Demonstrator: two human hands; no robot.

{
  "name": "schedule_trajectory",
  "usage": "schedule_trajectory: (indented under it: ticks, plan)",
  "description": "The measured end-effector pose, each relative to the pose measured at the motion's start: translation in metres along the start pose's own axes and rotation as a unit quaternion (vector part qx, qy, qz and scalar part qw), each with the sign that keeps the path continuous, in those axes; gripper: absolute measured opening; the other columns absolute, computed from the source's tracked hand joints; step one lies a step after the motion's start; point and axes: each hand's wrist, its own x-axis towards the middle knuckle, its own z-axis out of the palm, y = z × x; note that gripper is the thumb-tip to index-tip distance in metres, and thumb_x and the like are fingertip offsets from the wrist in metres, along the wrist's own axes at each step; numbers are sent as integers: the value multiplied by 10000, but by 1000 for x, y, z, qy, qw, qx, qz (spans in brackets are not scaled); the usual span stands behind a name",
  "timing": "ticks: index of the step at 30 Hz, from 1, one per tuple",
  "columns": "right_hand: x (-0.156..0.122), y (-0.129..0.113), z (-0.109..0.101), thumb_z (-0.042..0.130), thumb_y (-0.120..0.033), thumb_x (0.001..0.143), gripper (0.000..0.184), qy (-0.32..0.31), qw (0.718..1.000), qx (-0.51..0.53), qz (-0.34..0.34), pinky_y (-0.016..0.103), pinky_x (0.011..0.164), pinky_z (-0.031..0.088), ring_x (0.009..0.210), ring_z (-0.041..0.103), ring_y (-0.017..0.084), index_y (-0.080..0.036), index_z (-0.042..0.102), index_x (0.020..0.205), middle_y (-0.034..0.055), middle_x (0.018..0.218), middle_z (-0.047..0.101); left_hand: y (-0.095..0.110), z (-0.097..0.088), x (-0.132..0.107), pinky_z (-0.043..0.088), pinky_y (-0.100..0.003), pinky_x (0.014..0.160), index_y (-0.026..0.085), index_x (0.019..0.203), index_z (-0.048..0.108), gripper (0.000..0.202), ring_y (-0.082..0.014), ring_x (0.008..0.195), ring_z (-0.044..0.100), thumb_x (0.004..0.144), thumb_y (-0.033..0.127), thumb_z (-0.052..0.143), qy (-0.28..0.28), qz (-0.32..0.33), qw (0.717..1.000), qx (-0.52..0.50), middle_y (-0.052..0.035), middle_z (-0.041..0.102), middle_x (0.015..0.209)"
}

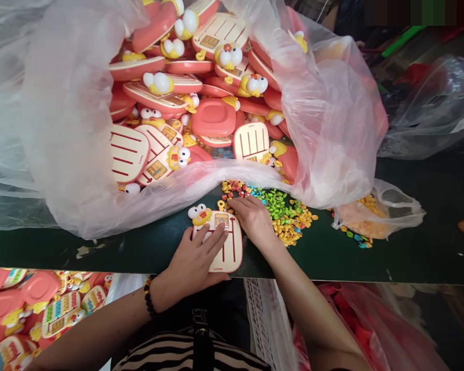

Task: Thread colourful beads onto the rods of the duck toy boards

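A cream and red plastic sliding toy (232,247) with a yellow duck-like head and bulging white eyes lies face up at the table's front edge. My left hand (195,257) rests over its left side, fingers spread across the slotted face and thumb by the lower edge. Just beyond the toy's upper right corner, my right hand (253,219) is at the pile of small plastic pieces (274,203), which are red, blue, green and yellow. Its fingertips are bent together among the red ones; whatever they pinch is hidden.
A large clear plastic bag (170,198) full of similar toys (214,116) spreads across the dark green table (294,265). At right sits a small bag of orange-yellow pieces (365,219). Below the table at left are toys with coloured pieces in their slots (62,312).
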Motion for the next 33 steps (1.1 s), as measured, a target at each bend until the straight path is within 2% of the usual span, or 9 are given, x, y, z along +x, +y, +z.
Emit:
schedule_trajectory:
  ticks: [2, 4, 7, 9, 15, 20, 25, 30, 33]
  plan:
    - [7, 6, 3, 516, -173, 925, 212, 4, 1000, -8, -18, 330, 755, 466, 801, 584, 211, -207, 725, 939, 49, 786, 729, -1, 1, -2, 351, -461, 1002, 118, 1356, 492, 871, -329, 1229, 466, 750, 741, 554, 0, -2, 1000, -5, -164, 487, 1420]
    - [5, 4, 3, 497, -184, 940, 231, 38, 999, 2, -10, 329, 744, 471, 797, 587, 209, -202, 727, 929, 51, 766, 719, -3, 5, -7, 340, -461, 1030, 72, 1338, 490, 910, -329, 1238, 462, 740, 755, 550, 13, -6, 1000, -17, -199, 512, 1378]
    - [-11, -8, 1, 491, -204, 953, 233, 99, 995, 19, 14, 334, 761, 491, 827, 605, 200, -206, 718, 1007, 56, 875, 731, -6, 11, -13, 338, -480, 1052, 44, 1347, 452, 949, -341, 1247, 458, 730, 758, 559, 41, -10, 998, -44, -222, 525, 1344]
    - [-25, -17, 1, 507, -202, 949, 236, 113, 994, 10, 7, 350, 798, 502, 877, 618, 207, -203, 700, 1086, 62, 945, 734, -7, 14, -16, 349, -492, 1054, 43, 1356, 430, 954, -346, 1248, 457, 729, 749, 569, 53, -12, 997, -63, -225, 527, 1333]
    - [-47, -29, 10, 469, -177, 961, 280, 75, 996, 47, -11, 364, 901, 541, 1059, 632, 206, -210, 679, 1144, 74, 1188, 686, -7, 14, -17, 396, -500, 1031, 25, 1348, 410, 963, -356, 1203, 477, 719, 728, 603, 79, -25, 994, -77, -233, 536, 1278]
    - [-60, -40, 12, 486, -182, 953, 322, 86, 996, 13, 4, 391, 906, 543, 1111, 632, 230, -211, 628, 1241, 83, 1205, 681, -1, 17, -20, 431, -511, 978, 28, 1319, 424, 1005, -366, 1153, 481, 648, 738, 660, 118, -47, 989, -75, -244, 542, 1214]
    - [-79, -57, 13, 458, -147, 938, 461, 93, 995, 1, 37, 413, 934, 531, 1178, 596, 248, -220, 491, 1392, 93, 1257, 649, 0, 20, -24, 403, -534, 993, 36, 1337, 412, 1021, -373, 1167, 453, 662, 776, 610, 114, -52, 989, -74, -231, 534, 1200]
    - [-76, -60, 9, 493, -142, 913, 438, 90, 995, -11, 37, 448, 984, 507, 1246, 541, 276, -200, 539, 1345, 90, 1248, 656, -1, 19, -24, 415, -533, 969, 74, 1235, 503, 908, -353, 1096, 483, 670, 778, 597, 121, -51, 989, -72, -192, 554, 1113]
    - [-72, -58, 7, 463, -140, 927, 451, 74, 997, 2, 31, 439, 1036, 478, 1316, 476, 265, -168, 497, 1376, 110, 1355, 573, -1, 19, -25, 431, -528, 962, 77, 1165, 512, 862, -347, 1084, 490, 649, 756, 641, 134, -60, 986, -75, -188, 543, 1090]
